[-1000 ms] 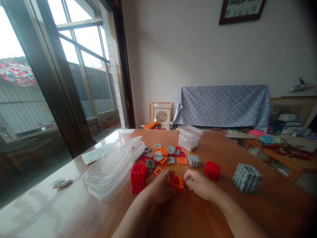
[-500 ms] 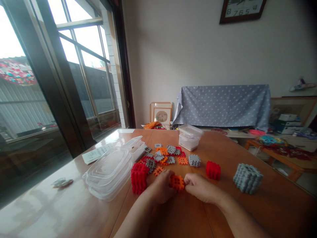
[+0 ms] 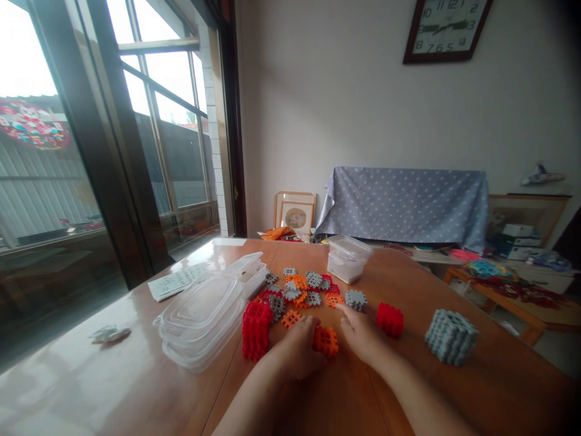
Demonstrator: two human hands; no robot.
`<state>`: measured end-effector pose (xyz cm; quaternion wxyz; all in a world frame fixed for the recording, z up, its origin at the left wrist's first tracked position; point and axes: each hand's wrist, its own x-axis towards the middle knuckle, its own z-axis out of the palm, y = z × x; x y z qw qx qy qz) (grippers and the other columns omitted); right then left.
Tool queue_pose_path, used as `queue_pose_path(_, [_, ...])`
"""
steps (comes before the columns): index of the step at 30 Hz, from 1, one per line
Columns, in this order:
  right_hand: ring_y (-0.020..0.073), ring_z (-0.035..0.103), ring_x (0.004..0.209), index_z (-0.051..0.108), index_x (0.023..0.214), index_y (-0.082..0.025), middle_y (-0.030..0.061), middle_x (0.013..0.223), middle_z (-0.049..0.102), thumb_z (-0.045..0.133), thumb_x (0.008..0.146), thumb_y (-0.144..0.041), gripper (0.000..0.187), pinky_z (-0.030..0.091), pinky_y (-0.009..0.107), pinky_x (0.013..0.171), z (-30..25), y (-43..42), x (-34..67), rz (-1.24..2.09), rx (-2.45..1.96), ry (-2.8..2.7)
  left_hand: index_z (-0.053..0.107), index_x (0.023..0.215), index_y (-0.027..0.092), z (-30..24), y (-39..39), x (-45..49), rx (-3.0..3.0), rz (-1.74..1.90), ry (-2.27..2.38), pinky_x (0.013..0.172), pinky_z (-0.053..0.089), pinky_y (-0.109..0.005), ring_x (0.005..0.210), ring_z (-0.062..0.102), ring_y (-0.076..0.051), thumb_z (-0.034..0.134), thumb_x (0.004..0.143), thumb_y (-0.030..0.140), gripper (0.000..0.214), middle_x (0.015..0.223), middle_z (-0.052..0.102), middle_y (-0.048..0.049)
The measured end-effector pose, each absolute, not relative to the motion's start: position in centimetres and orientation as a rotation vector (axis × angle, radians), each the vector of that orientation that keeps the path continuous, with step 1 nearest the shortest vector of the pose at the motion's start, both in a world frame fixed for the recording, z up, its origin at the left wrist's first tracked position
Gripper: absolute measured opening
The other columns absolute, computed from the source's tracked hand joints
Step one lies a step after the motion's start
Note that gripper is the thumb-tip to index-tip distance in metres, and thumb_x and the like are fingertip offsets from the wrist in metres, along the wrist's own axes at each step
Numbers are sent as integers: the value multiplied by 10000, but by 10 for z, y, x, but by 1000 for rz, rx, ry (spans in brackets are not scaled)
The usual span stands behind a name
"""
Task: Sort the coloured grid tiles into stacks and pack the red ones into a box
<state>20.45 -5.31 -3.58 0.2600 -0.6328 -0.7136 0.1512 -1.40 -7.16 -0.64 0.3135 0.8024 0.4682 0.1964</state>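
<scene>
A glossy brown wooden counter [image 3: 113,387] stands beside a window, below a wall clock [image 3: 445,27].

**Position.** The orange lattice-plastic block [image 3: 325,340] rests on the counter between both hands.

**Left hand** [image 3: 295,350]: curled, with the fingertips against the block's 9 o'clock side. A full grip cannot be confirmed.

**Right hand** [image 3: 363,339]: flat and loosely open, holding nothing. It points to 12 o'clock at a loose grey lattice tile [image 3: 355,299].

**Step in hand, as judged:** steadying the block and reaching for a tile. Fitting a tile calls for aligning the slots before pressing.

**Count, by direction from the block:**
- 9 o'clock: one tall red lattice block [image 3: 255,327]
- 2 o'clock: one small red lattice block [image 3: 390,320]
- 3 o'clock: one grey lattice cube [image 3: 451,336]
- 10 o'clock: one large clear plastic container [image 3: 200,315] and one small clear lidded box [image 3: 249,272]
- 12 o'clock: one clear tub [image 3: 347,266], and a heap of loose tiles [image 3: 297,284] too overlapped to count
</scene>
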Motion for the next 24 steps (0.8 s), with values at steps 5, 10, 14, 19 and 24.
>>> queue_pose_path(5, [271,661,1171,474,1491,-222,143,1253,716,387,972,-234,527,448,353,962,-37,-35,191,321,-1932,-1994,586,1244,141,-2,-73,-15,2131,496,1240,920,470,-385,1050,593,-305,705,644,282,627,1221,614,-142])
queue_pose_path(10, [292,652,1187,561,1422,-209,164,1266,706,432,955,-223,485,439,372,971,-41,-19,187,313,-1954,-2018,606,1193,183,-4,-73,-16,2118,532,1242,885,477,-389,1034,593,-311,712,629,297,585,1182,630,-124])
queue_pose_path(14, [281,681,1100,657,1283,-230,132,1161,749,476,926,-218,400,452,350,907,-41,-19,189,322,-1922,-2020,623,1127,209,-8,-73,-16,2091,566,1245,846,479,-391,997,597,-309,725,618,311,529,1142,636,-117])
queue_pose_path(19, [231,701,914,706,1077,-259,50,971,779,535,891,-255,253,459,288,767,-43,-29,199,349,-1845,-2001,629,1068,223,-13,-72,-14,2086,628,1245,788,468,-368,925,600,-285,731,600,271,482,1093,632,-109])
queue_pose_path(24, [228,690,826,693,1078,-228,59,931,772,601,862,-340,261,424,279,663,-48,-30,203,331,-1815,-1965,635,1067,219,-16,-70,-13,2106,648,1233,791,455,-362,937,593,-291,740,600,267,481,1082,634,-111])
